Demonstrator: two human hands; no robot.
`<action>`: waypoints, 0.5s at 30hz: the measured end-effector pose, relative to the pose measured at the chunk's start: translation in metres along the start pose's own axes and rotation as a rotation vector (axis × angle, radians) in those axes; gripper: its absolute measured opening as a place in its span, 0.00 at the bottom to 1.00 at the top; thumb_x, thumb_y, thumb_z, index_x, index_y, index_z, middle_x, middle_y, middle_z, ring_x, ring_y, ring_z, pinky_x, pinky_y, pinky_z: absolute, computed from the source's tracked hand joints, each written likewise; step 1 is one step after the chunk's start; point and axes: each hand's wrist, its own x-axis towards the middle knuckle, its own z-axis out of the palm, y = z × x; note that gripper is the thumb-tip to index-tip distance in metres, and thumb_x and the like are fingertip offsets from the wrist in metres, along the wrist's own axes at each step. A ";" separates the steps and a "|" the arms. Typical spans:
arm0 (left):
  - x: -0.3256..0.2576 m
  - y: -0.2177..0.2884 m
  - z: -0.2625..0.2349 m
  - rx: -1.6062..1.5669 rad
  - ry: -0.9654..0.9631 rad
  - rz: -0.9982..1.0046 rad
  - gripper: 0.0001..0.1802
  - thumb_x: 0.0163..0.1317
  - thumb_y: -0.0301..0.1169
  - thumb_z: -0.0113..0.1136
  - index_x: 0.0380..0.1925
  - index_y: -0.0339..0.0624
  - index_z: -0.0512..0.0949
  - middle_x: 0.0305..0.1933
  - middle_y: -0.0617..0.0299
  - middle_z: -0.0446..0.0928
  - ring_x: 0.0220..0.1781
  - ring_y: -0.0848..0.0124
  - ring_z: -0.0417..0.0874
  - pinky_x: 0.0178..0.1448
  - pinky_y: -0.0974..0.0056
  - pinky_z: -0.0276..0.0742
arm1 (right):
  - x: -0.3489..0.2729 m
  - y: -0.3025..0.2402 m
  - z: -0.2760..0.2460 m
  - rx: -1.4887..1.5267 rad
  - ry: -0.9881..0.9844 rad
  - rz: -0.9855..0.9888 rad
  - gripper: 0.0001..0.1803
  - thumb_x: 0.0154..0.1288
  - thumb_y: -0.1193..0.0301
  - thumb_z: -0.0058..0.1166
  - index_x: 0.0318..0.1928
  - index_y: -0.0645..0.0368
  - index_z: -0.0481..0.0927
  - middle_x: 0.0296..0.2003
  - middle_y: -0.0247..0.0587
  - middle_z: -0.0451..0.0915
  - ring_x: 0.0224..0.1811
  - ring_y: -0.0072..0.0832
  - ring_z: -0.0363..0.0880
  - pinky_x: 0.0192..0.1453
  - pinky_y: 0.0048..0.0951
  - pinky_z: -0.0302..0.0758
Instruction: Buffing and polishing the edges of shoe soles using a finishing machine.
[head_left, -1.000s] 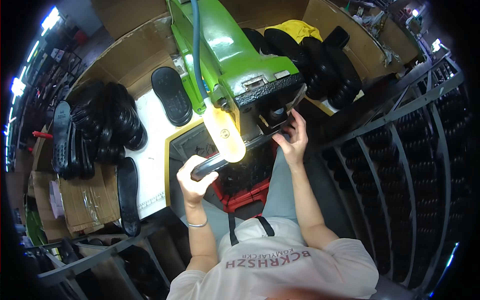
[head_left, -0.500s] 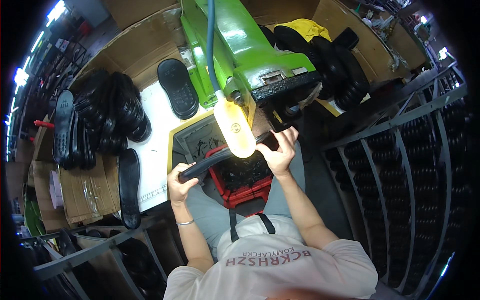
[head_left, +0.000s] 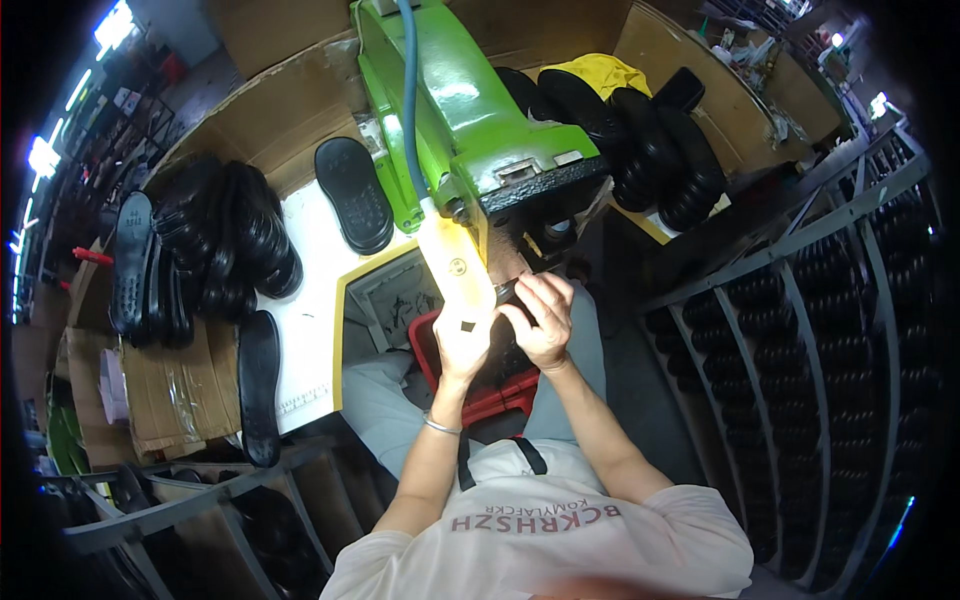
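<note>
Close under the green machine's head (head_left: 545, 180), my two hands have come together around a black shoe sole (head_left: 507, 291). Only a small dark part of the sole shows, between the lamp and my right fingers. My right hand (head_left: 541, 320) is closed on it, thumb and fingers pinching its edge. Just below the glowing yellow-white lamp (head_left: 458, 270) is my left hand (head_left: 463, 345); the lamp hides part of its fingers, which are curled at the sole. A red crate (head_left: 485, 400) with dark scraps sits below my hands, between my knees.
Stacked black soles (head_left: 215, 230) stand on the white tabletop (head_left: 310, 350) at left, with single soles (head_left: 355, 195) nearby. More soles (head_left: 670, 150) and a yellow cloth (head_left: 600, 73) lie right of the machine. Racks (head_left: 790, 370) full of soles flank me; cardboard (head_left: 290, 110) walls the table.
My left hand has moved right and closer to my right hand. The long sole that stretched between them is now mostly hidden. My right hand has shifted slightly left and down.
</note>
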 end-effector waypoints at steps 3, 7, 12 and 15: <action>-0.015 -0.022 0.012 -0.296 0.036 -0.108 0.17 0.56 0.13 0.62 0.46 0.30 0.74 0.44 0.55 0.79 0.42 0.68 0.81 0.50 0.64 0.77 | -0.027 -0.001 0.007 0.189 0.061 0.208 0.27 0.46 0.75 0.72 0.50 0.63 0.79 0.61 0.56 0.65 0.51 0.43 0.76 0.57 0.37 0.73; -0.023 -0.017 0.020 -0.441 0.072 -0.222 0.17 0.56 0.14 0.62 0.46 0.31 0.74 0.46 0.58 0.78 0.48 0.71 0.78 0.57 0.66 0.72 | -0.081 0.041 0.002 0.184 -0.164 0.552 0.30 0.54 0.71 0.68 0.58 0.63 0.74 0.61 0.49 0.65 0.56 0.37 0.73 0.58 0.35 0.72; -0.024 -0.011 0.044 -0.549 0.182 -0.159 0.18 0.56 0.17 0.64 0.47 0.33 0.74 0.45 0.59 0.78 0.47 0.72 0.78 0.55 0.67 0.72 | -0.139 0.058 0.011 0.778 -0.119 1.123 0.37 0.60 0.68 0.65 0.68 0.55 0.62 0.62 0.39 0.66 0.61 0.35 0.68 0.60 0.39 0.71; -0.028 -0.021 0.043 -0.646 0.214 -0.187 0.22 0.54 0.17 0.66 0.50 0.31 0.74 0.47 0.57 0.78 0.49 0.70 0.77 0.56 0.66 0.73 | -0.146 0.058 0.003 1.342 -0.091 1.682 0.34 0.65 0.64 0.61 0.67 0.40 0.59 0.59 0.39 0.68 0.61 0.39 0.69 0.55 0.57 0.74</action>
